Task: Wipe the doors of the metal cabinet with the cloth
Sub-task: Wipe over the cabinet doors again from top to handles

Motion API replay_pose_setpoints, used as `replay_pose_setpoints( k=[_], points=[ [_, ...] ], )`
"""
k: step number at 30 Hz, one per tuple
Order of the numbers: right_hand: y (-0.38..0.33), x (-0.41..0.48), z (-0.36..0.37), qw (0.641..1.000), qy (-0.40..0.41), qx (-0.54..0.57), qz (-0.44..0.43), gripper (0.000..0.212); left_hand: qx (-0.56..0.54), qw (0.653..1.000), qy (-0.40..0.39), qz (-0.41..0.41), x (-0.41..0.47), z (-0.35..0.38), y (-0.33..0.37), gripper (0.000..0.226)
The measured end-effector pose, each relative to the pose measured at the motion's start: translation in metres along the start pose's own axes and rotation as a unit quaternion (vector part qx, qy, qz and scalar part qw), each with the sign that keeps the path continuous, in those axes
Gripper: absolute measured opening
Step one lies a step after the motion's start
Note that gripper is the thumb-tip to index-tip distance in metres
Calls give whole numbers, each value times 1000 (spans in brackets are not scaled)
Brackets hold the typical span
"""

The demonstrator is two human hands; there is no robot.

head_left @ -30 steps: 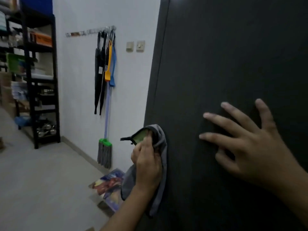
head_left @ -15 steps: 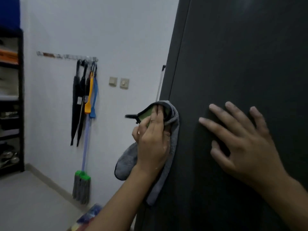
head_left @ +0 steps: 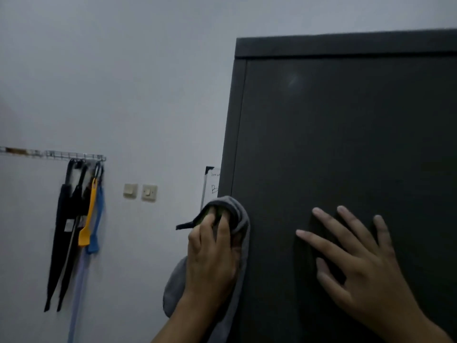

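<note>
The dark metal cabinet (head_left: pixel 346 144) fills the right half of the view, with its top edge visible. My left hand (head_left: pixel 212 258) grips a grey cloth (head_left: pixel 241 219) and presses it against the cabinet's left edge. The cloth has a green patch and a black strap sticking out to the left. Its lower part hangs down behind my left wrist. My right hand (head_left: pixel 356 266) lies flat on the door with its fingers spread, to the right of the cloth.
A white wall stands to the left of the cabinet. A hook rail (head_left: pixel 74 154) on it carries black umbrellas (head_left: pixel 64 231), an orange tool and a blue-handled tool. Two light switches (head_left: pixel 141 191) are mounted nearby. A whiteboard edge (head_left: pixel 210 186) shows behind the cabinet.
My left hand has wiped upward along the cabinet's left edge with the cloth. The view has tilted up, so the cabinet top now shows. My right hand stays flat on the door.
</note>
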State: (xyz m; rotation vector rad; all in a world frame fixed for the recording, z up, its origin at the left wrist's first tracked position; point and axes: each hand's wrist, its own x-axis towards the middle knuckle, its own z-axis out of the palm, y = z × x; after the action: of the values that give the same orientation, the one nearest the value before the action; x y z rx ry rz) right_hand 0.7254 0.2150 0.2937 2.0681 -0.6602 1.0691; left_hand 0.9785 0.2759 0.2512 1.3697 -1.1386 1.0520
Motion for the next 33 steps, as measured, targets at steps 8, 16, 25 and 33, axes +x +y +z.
replay_pose_setpoints(
  k=[8, 16, 25, 33],
  points=[
    [8, -1, 11, 998, 19, -5, -58, 75, -57, 986, 98, 119, 84, 6, 17, 50],
    [48, 32, -22, 997, 70, 22, 20, 67, -123, 980, 120, 104, 245, -3, 59, 53],
    [59, 30, -16, 999, 12, -33, 29, 86, -43, 995, 82, 24, 273, -14, 72, 51],
    [54, 35, -16, 999, -1, -33, 31, 89, -44, 998, 44, 1, 199, -14, 56, 40]
  ],
)
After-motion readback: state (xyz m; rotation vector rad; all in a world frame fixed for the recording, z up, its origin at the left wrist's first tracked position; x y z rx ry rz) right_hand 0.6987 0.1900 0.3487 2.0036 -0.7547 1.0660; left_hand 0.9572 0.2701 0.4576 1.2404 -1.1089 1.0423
